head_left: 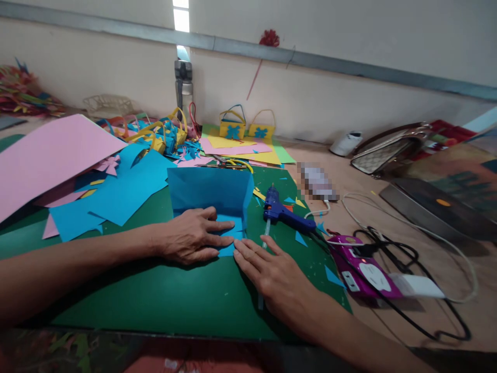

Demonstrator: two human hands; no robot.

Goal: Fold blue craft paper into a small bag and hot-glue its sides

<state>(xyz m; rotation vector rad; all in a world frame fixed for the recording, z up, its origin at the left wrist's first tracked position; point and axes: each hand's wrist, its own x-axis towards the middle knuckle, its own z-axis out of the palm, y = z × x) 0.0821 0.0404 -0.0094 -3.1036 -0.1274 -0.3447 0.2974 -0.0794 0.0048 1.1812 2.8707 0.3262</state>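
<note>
A folded piece of blue paper lies in front of me on a green mat, its far side standing up. Across its near part my left hand lies flat, fingers stretched to the right. My right hand rests at the paper's right edge, its fingertips close to those of the left and its fingers extended. Just beyond the right hand is a blue glue gun on its side. The clear glue stick from its back end runs partly under that hand.
Pink sheets and blue sheets lie at left. Small yellow paper bags stand at the back. Scissors lie behind the blue paper. To the right are a phone, a purple power strip and tangled cables.
</note>
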